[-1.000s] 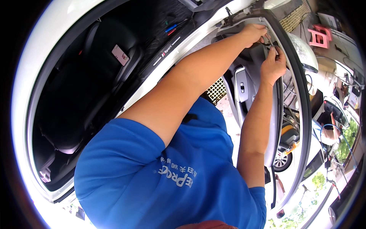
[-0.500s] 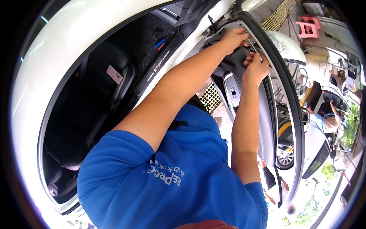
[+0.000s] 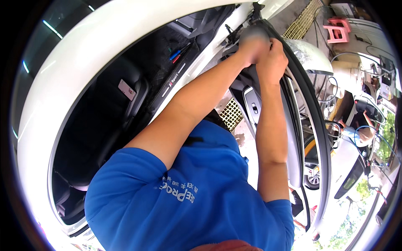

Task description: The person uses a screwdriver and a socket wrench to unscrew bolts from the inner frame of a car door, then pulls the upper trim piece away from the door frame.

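Note:
My left hand [image 3: 253,49] is at the upper front corner of the open car door's window frame [image 3: 305,93], its fingers blurred out. My right hand [image 3: 271,62] is just beside and below it, touching or nearly touching it, with curled fingers at the frame; what they grip is hidden. The door's grey inner panel [image 3: 287,125] with a silver switch plate [image 3: 253,106] lies below my hands. To the left, inside the white car, are a dark seat [image 3: 96,121], a pale flat rectangular object [image 3: 126,88] and blue and red tools [image 3: 174,54] near the sill [image 3: 165,83].
A yellow floor grating [image 3: 302,21] and pink stools [image 3: 335,31] are beyond the door, near hoses and cables [image 3: 356,54]. Another grating [image 3: 231,112] shows below. A co-worker [image 3: 362,133] is at the far right by another car.
My right hand has moved up and left, closing the gap to my left hand. My left hand has shifted left in the picture with the door, and its fingers are now blurred.

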### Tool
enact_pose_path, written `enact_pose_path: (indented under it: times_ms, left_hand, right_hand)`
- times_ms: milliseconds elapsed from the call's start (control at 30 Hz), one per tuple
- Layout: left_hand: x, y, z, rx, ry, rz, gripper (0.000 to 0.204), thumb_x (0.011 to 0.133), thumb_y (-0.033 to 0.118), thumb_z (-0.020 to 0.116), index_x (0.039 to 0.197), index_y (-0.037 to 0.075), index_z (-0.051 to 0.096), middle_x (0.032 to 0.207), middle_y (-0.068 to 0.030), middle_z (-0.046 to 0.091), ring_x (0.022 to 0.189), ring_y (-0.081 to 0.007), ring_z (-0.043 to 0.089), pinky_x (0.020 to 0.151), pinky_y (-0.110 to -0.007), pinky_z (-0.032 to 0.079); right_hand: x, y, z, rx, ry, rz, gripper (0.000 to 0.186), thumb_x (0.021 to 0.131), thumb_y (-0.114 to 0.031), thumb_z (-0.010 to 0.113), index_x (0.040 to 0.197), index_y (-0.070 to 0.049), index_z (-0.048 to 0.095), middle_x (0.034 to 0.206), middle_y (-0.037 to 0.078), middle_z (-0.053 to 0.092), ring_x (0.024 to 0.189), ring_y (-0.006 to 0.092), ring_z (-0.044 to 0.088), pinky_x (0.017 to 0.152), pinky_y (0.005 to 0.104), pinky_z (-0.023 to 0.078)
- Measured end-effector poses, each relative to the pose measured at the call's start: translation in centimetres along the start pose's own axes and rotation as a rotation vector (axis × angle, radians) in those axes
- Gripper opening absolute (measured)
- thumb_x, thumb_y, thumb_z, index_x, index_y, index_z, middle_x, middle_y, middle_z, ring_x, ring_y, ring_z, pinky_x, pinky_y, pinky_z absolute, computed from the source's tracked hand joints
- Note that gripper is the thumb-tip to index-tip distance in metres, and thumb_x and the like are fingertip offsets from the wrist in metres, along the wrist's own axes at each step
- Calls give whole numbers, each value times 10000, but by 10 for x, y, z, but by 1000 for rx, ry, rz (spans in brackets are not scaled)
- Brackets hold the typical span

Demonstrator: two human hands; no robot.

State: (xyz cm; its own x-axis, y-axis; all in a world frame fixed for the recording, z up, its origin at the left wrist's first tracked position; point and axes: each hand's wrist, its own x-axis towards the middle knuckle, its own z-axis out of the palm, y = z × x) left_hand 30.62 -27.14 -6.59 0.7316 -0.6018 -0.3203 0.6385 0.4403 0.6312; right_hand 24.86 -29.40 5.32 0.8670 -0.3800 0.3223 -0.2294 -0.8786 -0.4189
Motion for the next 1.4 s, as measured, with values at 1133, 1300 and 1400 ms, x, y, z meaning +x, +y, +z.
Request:
enact_pose_path:
  times_ms: [1133, 1300, 1400]
  left_hand:
    - [5, -39, -14, 554, -45, 349, 294, 797, 166, 633, 1024, -4, 552, 879, -96, 619, 808, -201, 603, 734, -306, 489]
    - [-6, -6, 18, 818, -182, 123, 471, 719, 50, 669, 1168, -19, 543, 967, -78, 599, 892, -181, 573, 800, -276, 461]
    - [9, 2, 25, 834, -403, -67, 379, 703, 34, 661, 1076, 11, 604, 896, -48, 603, 846, -181, 578, 761, -278, 462]
  right_hand:
    - [-66, -4, -67, 637, 111, 560, 187, 849, -128, 621, 947, 31, 640, 728, 69, 631, 583, 95, 564, 490, 207, 426]
    - [-102, 71, -81, 889, 247, 875, 197, 860, -88, 580, 977, 66, 619, 726, 96, 622, 546, 98, 541, 418, 204, 400]
    - [-93, 84, -68, 933, 166, 849, 194, 855, -64, 574, 984, 74, 615, 746, 99, 623, 536, 98, 531, 414, 211, 402]
